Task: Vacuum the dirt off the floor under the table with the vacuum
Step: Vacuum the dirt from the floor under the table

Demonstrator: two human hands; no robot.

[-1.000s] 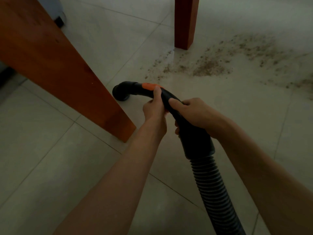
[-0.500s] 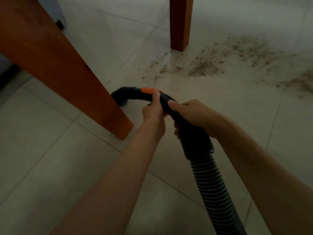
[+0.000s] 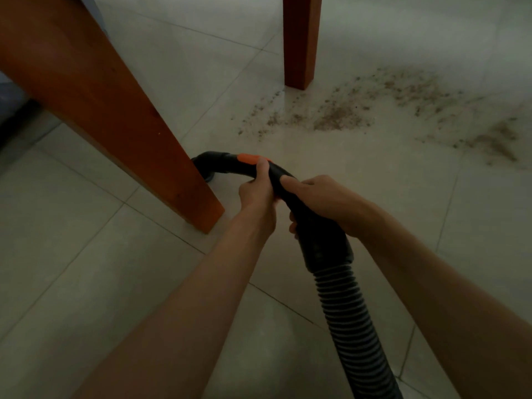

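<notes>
Your left hand point(image 3: 256, 194) and right hand point(image 3: 322, 203) both wrap the nozzle point(image 3: 230, 162), steadying it. Its mouth sits by the desk leg point(image 3: 121, 116), short of the dirt point(image 3: 339, 116).

Pale tiled floor point(image 3: 86, 269), brown dirt point(image 3: 342, 116) scattered beside far table leg point(image 3: 299, 44), near leg point(image 3: 121, 116)

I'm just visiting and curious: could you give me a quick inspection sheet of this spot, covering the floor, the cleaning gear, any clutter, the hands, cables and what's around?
Surface: pale tiled floor with grout lines.
Job's things: dirt scattered right of the far table leg; black vacuum handle with orange button, its mouth partly hidden by the near table leg.
Clutter: nothing seen.
Hands: left hand and right hand both grip the handle.
Cables: none; a ribbed hose trails toward the viewer.
Surroundings: a dark object at the left edge, too dim to identify.
</notes>
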